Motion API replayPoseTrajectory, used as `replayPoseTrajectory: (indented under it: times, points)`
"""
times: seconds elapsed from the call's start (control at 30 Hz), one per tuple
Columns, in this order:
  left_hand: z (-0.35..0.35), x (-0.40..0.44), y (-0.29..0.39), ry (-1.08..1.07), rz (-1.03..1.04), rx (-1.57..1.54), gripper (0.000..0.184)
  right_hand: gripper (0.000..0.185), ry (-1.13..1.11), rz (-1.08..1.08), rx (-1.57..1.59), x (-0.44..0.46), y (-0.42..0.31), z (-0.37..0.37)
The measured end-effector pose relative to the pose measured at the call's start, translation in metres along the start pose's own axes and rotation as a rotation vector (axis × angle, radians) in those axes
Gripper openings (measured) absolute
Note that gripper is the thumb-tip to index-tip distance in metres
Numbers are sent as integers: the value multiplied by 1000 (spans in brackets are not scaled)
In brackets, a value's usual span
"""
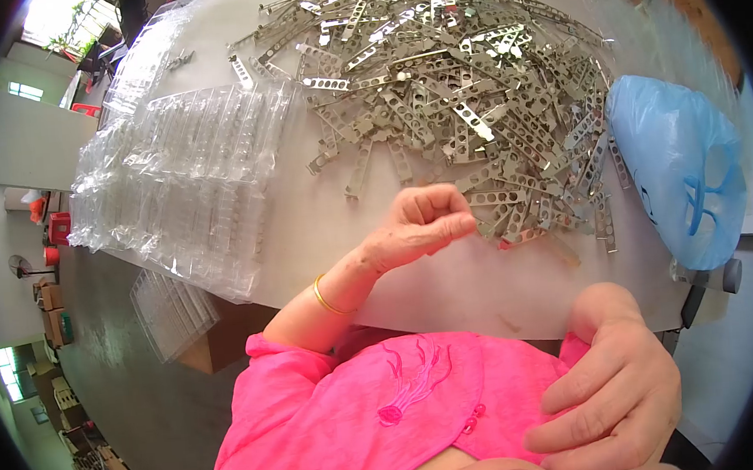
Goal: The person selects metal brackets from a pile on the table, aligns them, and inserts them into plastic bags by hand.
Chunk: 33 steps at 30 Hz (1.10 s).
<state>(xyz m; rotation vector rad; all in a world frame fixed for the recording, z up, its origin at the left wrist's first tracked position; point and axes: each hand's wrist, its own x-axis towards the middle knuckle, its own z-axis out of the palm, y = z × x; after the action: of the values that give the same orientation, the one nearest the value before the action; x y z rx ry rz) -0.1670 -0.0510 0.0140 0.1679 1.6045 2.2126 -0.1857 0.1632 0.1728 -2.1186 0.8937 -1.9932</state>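
My left hand [424, 225], with a yellow bangle on the wrist, is closed at the near edge of a large pile of perforated metal strips [472, 97]. Its thumb is pressed against the curled fingers, and whatever may be inside them is hidden. My right hand [613, 393] is raised close to the camera, in front of the pink shirt [363, 411]. Its fingers are loosely bent and apart, with nothing visible in them. Strips with rows of round holes lie just beyond my left hand, tangled in many directions.
Stacked clear plastic trays [189, 178] cover the table's left side. A blue plastic bag [682, 166] sits at the right edge, with clear plastic sheeting [668, 31] behind it. More clear trays [172, 310] stand lower left on a cardboard box [226, 337].
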Motion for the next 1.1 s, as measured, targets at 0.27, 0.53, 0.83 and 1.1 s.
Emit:
replayPoseTrajectory:
  times: [0.27,0.53,0.83,1.1]
  points:
    - [-35,-9,31,691,288,608,9,13,28,-322,-335,-24,6,1]
    - [-83,10,35,998,251,1025,18,12,-46,-35,-314,-3,-17,-10]
    - [-111,10,25,1083,226,1034,23,10,5,-45,-339,-5,-8,-10]
    - [-109,13,24,1104,182,1052,25,15,-4,-277,-380,-22,11,-9]
